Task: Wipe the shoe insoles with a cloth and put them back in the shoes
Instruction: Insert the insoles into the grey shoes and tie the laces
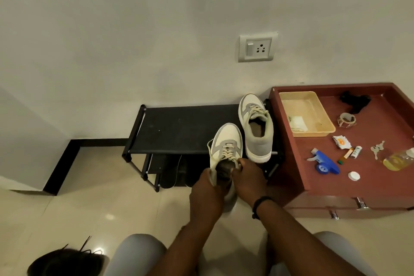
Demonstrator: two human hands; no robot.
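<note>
Shoe (226, 148) in both hands (226, 184)

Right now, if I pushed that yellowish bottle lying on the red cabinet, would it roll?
Probably yes: the bottle lies on its side and looks rounded. The yellow liquid inside might slosh and make it wobble. The cabinet top's raised rim would likely stop it falling off.

Cream and grey panels with pale laces on both shoes (226, 148), white sole edge on the shoe on the rack (257, 127); black frame and black top on the shoe rack (179, 130). Reddish-brown on the bench (380, 123); pale yellow tray (327, 130), blue spray head (324, 163), white cap (354, 176), amber liquid in the clear bottle (396, 159). Off-white wall (134, 29), glossy beige floor (89, 208), black skirting (67, 159).
</note>
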